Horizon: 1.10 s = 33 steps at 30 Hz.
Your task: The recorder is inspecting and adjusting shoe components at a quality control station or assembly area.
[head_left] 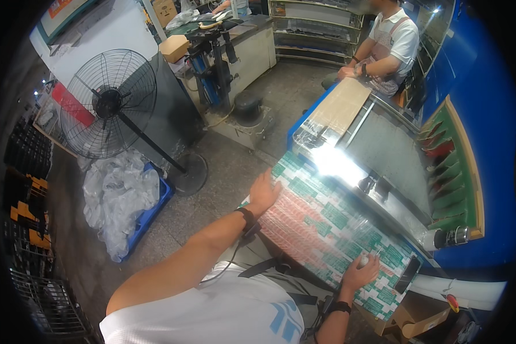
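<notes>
A surface covered in green, white and red patterned sheet (327, 221) under shiny clear film stretches in front of me. My left hand (264, 194) lies at its left edge, fingers out and thumb apart, with nothing visible in it. Toward the right end, my right hand (358, 276) closes round a small object with a pale, rounded end (363, 261); its kind cannot be made out. Right of that hand lies a flat black rectangular object (407, 274), like a phone. Both wrists wear dark bands.
Beyond the surface stands a blue-sided machine (378, 166) with a cardboard-covered top (341, 109). Another person (393, 46) sits behind it. A pedestal fan (109, 103) and a blue tray (149, 215) of clear plastic stand left. An open carton (418, 318) sits low right.
</notes>
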Tool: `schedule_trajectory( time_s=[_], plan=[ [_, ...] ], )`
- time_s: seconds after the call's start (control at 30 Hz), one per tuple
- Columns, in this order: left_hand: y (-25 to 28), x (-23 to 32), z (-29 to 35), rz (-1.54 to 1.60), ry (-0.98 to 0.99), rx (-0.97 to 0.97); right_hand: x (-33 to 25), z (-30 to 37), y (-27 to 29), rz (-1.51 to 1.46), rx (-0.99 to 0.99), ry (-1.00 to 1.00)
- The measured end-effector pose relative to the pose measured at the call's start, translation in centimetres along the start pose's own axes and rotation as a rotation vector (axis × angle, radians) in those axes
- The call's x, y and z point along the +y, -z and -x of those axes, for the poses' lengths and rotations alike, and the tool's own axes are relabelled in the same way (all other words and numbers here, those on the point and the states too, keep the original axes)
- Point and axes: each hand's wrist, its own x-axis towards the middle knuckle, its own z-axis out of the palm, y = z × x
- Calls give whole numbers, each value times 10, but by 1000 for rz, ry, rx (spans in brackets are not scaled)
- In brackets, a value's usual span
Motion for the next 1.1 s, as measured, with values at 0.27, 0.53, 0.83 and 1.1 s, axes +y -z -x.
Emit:
schedule_trajectory(
  time_s=[0.27,0.53,0.83,1.1],
  plan=[
    [1,0,0,-1,-16,-7,3,0,-1,4,-4,6],
    [-2,-2,-1,-11,-32,13,-2,-1,3,7,-6,-1],
    [-5,-6,-1,-46,-59,42,-3,-2,3,-8,9,10],
    [-5,-4,1,-44,-43,28,-2,0,5,-8,-10,-2]
  ],
)
